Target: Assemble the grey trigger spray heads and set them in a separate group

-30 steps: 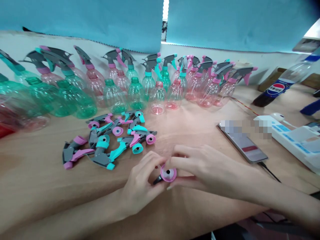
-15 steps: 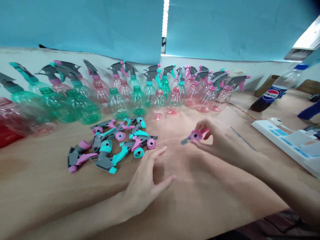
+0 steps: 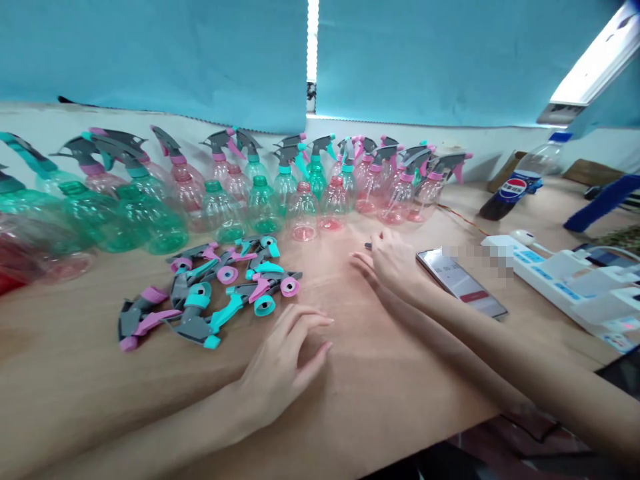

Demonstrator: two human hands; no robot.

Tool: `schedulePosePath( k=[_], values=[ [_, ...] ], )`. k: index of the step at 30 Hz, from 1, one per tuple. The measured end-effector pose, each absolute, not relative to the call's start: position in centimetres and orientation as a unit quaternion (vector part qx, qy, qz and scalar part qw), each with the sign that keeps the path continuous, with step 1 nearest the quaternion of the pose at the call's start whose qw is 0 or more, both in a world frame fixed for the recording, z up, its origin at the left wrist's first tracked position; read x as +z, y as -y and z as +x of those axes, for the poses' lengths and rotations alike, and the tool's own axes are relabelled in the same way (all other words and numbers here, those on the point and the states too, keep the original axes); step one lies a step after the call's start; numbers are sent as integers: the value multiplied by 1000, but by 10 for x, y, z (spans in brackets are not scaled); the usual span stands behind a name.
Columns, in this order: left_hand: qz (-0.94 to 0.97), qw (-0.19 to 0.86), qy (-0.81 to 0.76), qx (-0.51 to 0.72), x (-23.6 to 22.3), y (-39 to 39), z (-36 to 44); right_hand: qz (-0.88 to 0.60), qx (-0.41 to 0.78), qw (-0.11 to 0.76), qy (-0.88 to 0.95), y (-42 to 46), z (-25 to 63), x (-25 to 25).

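Note:
My left hand (image 3: 285,353) hovers over the table at centre, fingers curved and apart, with nothing in it. My right hand (image 3: 390,261) is further forward and to the right, closed round a trigger spray head (image 3: 369,246). Only a small dark grey tip of that head shows; my fingers hide the rest. Left of my hands lies a loose pile of grey trigger spray heads (image 3: 200,327) with pink or turquoise collars and triggers. Nearest beyond my right hand stand two uncapped clear pink bottles (image 3: 333,208), upright.
Several green and pink bottles line the wall, many with spray heads (image 3: 385,155) fitted. At right are a phone (image 3: 463,283), a white power strip (image 3: 555,283) with a cable, and a tilted cola bottle (image 3: 523,177). The table's front edge runs along the lower right.
My right hand has moved forward and turned, hiding the spray head's pink collar. My left hand stays open, fingers slightly more curled. The view has swung right, showing the phone.

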State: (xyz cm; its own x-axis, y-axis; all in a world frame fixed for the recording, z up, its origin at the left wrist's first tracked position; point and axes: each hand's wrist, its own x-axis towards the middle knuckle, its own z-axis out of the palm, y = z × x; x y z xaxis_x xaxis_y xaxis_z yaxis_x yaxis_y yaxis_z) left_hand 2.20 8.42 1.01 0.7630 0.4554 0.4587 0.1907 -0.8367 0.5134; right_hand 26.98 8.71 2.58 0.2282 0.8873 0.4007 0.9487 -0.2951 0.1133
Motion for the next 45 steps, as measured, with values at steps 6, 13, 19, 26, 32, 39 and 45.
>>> schedulePosePath(
  k=[6,13,19,26,32,39,45],
  values=[
    [921,164,-69,347,27,-67,43,-669,-138,99,724,-98,190,48],
    [938,72,7,339,48,-23,96,-518,-118,236,814,-140,102,60],
    [920,69,99,372,50,1,99,-536,-106,271,792,-171,88,70],
    [919,74,23,387,43,-4,83,-576,-89,296,757,-186,97,67],
    [926,90,-21,365,40,-4,81,-579,-87,308,750,-186,95,59],
    [898,248,81,353,44,-8,78,-572,-87,328,746,-185,100,55],
    [942,155,-2,298,52,-15,78,-573,-81,342,740,-188,101,48]
  ],
)
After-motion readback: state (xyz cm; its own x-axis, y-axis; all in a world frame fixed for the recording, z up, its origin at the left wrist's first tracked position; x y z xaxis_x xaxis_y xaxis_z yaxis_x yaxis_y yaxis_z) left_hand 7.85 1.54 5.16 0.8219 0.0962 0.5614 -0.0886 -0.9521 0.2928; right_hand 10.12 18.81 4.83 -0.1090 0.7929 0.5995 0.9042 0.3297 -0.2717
